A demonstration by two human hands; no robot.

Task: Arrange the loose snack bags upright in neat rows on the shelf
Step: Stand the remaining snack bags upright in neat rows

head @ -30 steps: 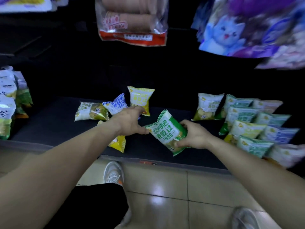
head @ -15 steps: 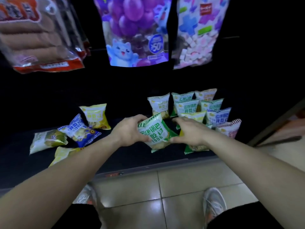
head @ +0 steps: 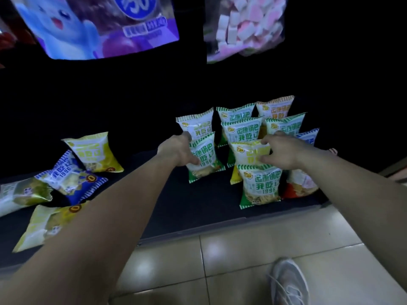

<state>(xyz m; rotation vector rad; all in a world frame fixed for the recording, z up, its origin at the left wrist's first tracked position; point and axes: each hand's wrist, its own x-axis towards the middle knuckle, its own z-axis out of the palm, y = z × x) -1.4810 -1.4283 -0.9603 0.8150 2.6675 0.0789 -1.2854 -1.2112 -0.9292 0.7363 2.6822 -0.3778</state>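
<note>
- My left hand [head: 179, 150] pinches the green bag [head: 204, 157], upright on the shelf [head: 198, 201] beside the rows.
- My right hand [head: 280, 154] grips a yellow bag [head: 248, 153] by its top.
- Probably light, puffy, crinkly; contents brittle, so I'd hold edges gently.

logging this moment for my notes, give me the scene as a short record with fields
setting: dark shelf above a tiled floor
left hand: holding a green snack bag upright, in front of another standing bag
right hand: fingers on a yellow-topped bag in the standing rows
standing rows: roughly ten bags upright at right, front green bag nearest the edge
loose bags: four at left, among them a yellow bag and a blue bag
hanging above: purple cartoon bag, marshmallow bag
</note>
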